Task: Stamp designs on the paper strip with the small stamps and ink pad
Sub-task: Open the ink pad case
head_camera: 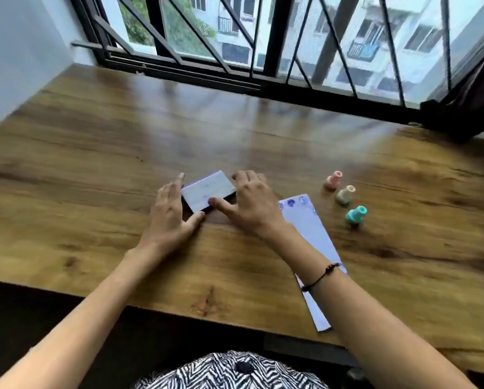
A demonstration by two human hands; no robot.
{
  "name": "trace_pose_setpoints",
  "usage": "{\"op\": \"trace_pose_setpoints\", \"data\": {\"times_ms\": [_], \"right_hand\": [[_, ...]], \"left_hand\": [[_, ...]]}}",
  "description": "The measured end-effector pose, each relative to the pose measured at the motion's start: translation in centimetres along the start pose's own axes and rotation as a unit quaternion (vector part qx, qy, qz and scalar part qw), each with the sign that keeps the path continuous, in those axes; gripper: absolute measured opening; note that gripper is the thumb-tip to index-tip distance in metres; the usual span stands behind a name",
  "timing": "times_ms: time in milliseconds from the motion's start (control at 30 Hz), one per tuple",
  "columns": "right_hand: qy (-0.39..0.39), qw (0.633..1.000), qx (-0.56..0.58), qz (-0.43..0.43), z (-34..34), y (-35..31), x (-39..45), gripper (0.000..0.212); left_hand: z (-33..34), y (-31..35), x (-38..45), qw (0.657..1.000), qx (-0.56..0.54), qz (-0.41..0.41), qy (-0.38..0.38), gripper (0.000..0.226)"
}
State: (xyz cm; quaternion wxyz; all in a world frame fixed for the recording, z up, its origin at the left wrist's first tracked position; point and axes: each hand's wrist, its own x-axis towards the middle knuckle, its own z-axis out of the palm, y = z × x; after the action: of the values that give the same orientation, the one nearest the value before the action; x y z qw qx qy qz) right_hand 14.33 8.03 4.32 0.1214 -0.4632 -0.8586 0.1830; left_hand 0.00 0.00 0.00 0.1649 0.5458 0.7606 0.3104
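A small rectangular ink pad case (209,190) with a pale lid lies on the wooden table (94,164), and both hands are on it. My left hand (170,214) cups its left side, thumb at the near corner. My right hand (252,203) holds its right side, thumb resting on the lid. A long white paper strip (305,217) with purple stamped marks at its far end runs under my right forearm toward the table's near edge. To its right stand three small stamps: pink (332,181), cream (345,194) and teal (355,216).
A window with black metal bars (263,51) runs along the table's far edge. A dark curtain (473,88) hangs at the far right. A white wall stands on the left. The table's near edge (179,311) is close to my body.
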Motion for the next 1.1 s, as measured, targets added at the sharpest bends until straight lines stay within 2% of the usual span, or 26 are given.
{"op": "trace_pose_setpoints", "data": {"times_ms": [167,400,667,733,800,900,1000,1100], "right_hand": [[-0.047,0.997,-0.057,0.015,1.8,-2.8,1.1,0.078],[-0.083,0.989,-0.117,0.029,2.1,-4.3,2.7,0.084],[-0.102,0.993,-0.054,0.011,0.1,-3.5,3.8,0.059],[-0.137,0.99,-0.023,0.013,-1.3,-2.9,4.6,0.05],[-0.179,0.98,0.073,0.037,-2.8,-1.9,5.6,0.038],[-0.227,0.924,0.282,0.125,-5.0,0.4,6.5,0.017],[-0.217,0.886,0.379,0.156,-6.3,2.9,7.2,0.01],[-0.175,0.877,0.407,0.187,-7.0,4.7,7.5,0.011]], "left_hand": [[0.4,0.0,-0.3,0.998,-0.01,0.021,0.055,0.078],[0.4,-0.1,-0.5,0.997,0.024,0.045,0.058,0.083],[0.2,-0.1,-0.5,0.998,0.018,0.022,0.052,0.09],[0.1,0.0,-0.5,0.998,0.028,0.022,0.052,0.091],[0.1,0.3,-0.6,0.997,0.042,0.03,0.055,0.09],[0.1,1.2,-0.8,0.994,0.064,0.061,0.06,0.087],[0.5,2.4,-0.9,0.993,0.047,0.086,0.07,0.08],[1.3,3.9,-0.7,0.992,0.021,0.108,0.068,0.075]]}}
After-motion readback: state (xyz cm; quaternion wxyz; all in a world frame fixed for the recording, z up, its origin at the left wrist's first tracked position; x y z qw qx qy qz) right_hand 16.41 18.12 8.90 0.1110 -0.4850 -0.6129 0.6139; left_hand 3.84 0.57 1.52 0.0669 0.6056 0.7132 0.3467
